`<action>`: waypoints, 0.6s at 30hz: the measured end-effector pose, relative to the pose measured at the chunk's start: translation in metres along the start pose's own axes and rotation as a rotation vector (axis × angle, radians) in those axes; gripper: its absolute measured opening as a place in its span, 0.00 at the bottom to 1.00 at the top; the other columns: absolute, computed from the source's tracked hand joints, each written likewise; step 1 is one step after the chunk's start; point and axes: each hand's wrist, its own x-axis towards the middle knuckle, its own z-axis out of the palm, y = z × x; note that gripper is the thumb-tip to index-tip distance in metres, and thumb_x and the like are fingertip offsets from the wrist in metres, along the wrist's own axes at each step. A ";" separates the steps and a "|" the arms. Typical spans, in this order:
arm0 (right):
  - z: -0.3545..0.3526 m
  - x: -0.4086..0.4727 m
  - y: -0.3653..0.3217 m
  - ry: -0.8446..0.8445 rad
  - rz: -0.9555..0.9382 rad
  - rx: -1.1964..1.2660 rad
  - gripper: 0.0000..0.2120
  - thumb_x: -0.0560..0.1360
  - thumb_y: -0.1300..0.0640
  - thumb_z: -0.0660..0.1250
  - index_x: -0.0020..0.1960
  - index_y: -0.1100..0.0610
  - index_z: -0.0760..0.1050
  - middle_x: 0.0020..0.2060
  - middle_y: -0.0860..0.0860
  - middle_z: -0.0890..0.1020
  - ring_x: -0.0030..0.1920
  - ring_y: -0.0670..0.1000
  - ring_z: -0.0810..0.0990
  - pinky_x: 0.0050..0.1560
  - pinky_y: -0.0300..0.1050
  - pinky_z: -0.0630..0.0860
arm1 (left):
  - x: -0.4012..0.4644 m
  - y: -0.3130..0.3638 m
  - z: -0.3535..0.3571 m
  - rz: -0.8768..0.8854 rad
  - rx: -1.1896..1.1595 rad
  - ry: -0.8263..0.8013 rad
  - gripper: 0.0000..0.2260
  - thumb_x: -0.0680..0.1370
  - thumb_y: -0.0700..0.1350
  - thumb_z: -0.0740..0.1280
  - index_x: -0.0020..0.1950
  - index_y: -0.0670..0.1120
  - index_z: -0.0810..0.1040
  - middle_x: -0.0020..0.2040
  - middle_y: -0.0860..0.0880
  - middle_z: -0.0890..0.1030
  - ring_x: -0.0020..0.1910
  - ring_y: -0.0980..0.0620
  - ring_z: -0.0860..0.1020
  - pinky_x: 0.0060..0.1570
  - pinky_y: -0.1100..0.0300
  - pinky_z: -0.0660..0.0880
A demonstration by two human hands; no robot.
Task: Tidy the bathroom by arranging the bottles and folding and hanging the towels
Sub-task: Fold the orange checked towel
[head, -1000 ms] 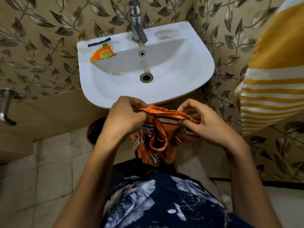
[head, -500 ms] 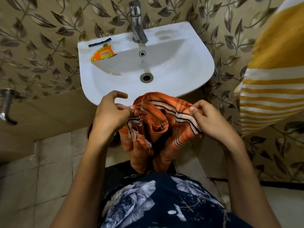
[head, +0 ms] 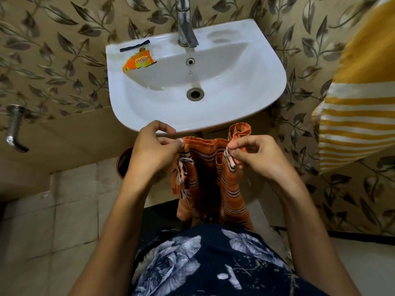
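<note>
An orange towel [head: 229, 189] with dark and white stripes and a frayed fringe hangs in front of me, just below the front rim of the white sink [head: 235, 116]. My left hand [head: 154, 150] pinches its top edge at the left corner. My right hand [head: 254, 154] pinches the top edge at the right, with a loop of the hem sticking up above the fingers. The cloth sags in loose folds between both hands and down to my lap. No bottles are in view.
A steel tap [head: 184, 24] stands at the back of the sink, with an orange sachet [head: 137, 63] and a thin black strip [head: 134, 46] on the left rim. A yellow and white striped towel [head: 359, 107] hangs at the right. A dark bucket [head: 124, 161] sits under the sink; a wall tap [head: 14, 129] is at left.
The bunched towel has been opened out and now hangs lengthwise. Both hands moved apart along its top edge and shifted to pinching the corners.
</note>
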 end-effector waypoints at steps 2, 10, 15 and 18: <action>0.005 -0.005 -0.006 -0.027 -0.043 -0.002 0.11 0.72 0.63 0.71 0.37 0.48 0.80 0.36 0.47 0.83 0.29 0.41 0.78 0.35 0.35 0.78 | -0.006 0.003 0.005 -0.005 -0.065 -0.035 0.09 0.72 0.41 0.72 0.45 0.49 0.73 0.34 0.48 0.84 0.30 0.52 0.80 0.27 0.62 0.76; 0.035 -0.026 -0.026 -0.130 -0.131 -0.150 0.31 0.54 0.48 0.81 0.56 0.50 0.80 0.46 0.46 0.84 0.48 0.41 0.82 0.53 0.43 0.80 | -0.019 0.012 0.023 -0.114 -0.349 -0.019 0.14 0.70 0.35 0.72 0.45 0.47 0.69 0.32 0.46 0.82 0.23 0.57 0.79 0.21 0.66 0.72; 0.050 -0.030 -0.023 -0.007 -0.247 -0.149 0.20 0.61 0.50 0.79 0.51 0.48 0.81 0.41 0.41 0.84 0.44 0.35 0.81 0.43 0.30 0.78 | -0.024 0.014 0.021 -0.169 -0.443 -0.078 0.14 0.71 0.34 0.71 0.46 0.47 0.68 0.37 0.44 0.81 0.22 0.56 0.78 0.18 0.67 0.69; 0.053 -0.026 -0.020 -0.001 -0.280 -0.175 0.09 0.68 0.53 0.75 0.48 0.48 0.82 0.38 0.41 0.84 0.42 0.35 0.81 0.41 0.29 0.76 | -0.022 0.012 0.015 -0.186 -0.432 -0.168 0.12 0.72 0.33 0.69 0.48 0.45 0.71 0.38 0.44 0.79 0.23 0.57 0.78 0.23 0.64 0.77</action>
